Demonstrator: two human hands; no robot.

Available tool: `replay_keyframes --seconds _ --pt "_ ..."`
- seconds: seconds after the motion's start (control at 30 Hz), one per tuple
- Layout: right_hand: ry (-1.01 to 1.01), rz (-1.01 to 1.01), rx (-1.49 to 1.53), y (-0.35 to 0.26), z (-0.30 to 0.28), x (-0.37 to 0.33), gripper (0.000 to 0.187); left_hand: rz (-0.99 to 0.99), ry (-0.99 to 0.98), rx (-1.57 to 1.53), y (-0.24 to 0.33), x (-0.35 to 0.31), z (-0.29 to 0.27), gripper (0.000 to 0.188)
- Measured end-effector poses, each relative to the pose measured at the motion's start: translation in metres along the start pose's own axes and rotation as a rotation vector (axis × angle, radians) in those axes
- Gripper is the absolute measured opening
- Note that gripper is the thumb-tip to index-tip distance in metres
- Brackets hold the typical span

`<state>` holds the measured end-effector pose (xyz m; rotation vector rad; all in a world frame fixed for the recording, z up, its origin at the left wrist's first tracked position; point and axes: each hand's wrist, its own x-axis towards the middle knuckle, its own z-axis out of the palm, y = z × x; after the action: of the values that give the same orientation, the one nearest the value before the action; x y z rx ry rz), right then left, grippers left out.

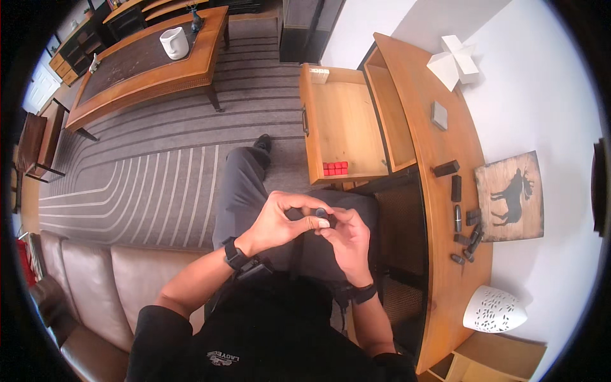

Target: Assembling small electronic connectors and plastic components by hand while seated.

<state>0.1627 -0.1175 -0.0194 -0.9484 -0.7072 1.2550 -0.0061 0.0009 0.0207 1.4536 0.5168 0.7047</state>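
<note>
Right now I'm holding a small dark piece (322, 213) between my two hands, up off any surface and well apart from the wooden desk (428, 254) on my right. My left hand (277, 219) is pinching it, thumb bent in against the fingers with hardly a gap. My right hand (347, 234) is closing on its other side, thumb and fingertips drawn together; my fingers are hiding most of its shape.

Nearest on the desk, more dark pieces are lying along the wall-side edge: a block (446, 168) on its side, a silver-banded cylinder (457, 218) and a loose cluster (473, 237). Just beside them, a board with a dark antlered animal (511, 196) is leaning on the wall. Toward the far end a grey block (439, 115) is lying, with a white angular ornament (454, 62) standing past it; a white pierced vessel (494, 309) is sitting by the near corner.

The drawer (347, 121) is standing pulled out, red cubes (335, 168) resting in its near front corner and a white box (319, 76) in its far front corner.

Farther off, a white mug (174, 43) is standing near the right end of a low table (146, 89).
</note>
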Motion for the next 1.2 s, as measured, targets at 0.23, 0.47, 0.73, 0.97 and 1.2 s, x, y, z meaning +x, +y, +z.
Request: replay_keyframes --seconds 0.23,0.47,0.73,0.97,1.2 --pt "0.068 -0.231 -0.401 -0.002 0.004 0.004 0.037 -0.044 0.025 0.056 -0.008 -0.003 -0.001 0.031" --pt "0.082 -0.116 -0.001 0.005 -0.008 0.009 0.036 0.113 -0.046 0.057 -0.009 0.001 0.000 0.054" --pt "0.053 -0.089 -0.153 0.003 -0.007 0.008 0.033 0.031 0.028 -0.286 -0.013 -0.004 -0.004 0.030" --pt "0.026 -0.023 -0.286 0.001 0.004 0.000 0.034 0.110 -0.115 -0.235 -0.021 0.000 0.001 0.027" --pt "-0.039 0.113 -0.136 -0.016 0.004 -0.003 0.027 -0.062 -0.287 -0.518 -0.024 -0.003 0.008 0.026"
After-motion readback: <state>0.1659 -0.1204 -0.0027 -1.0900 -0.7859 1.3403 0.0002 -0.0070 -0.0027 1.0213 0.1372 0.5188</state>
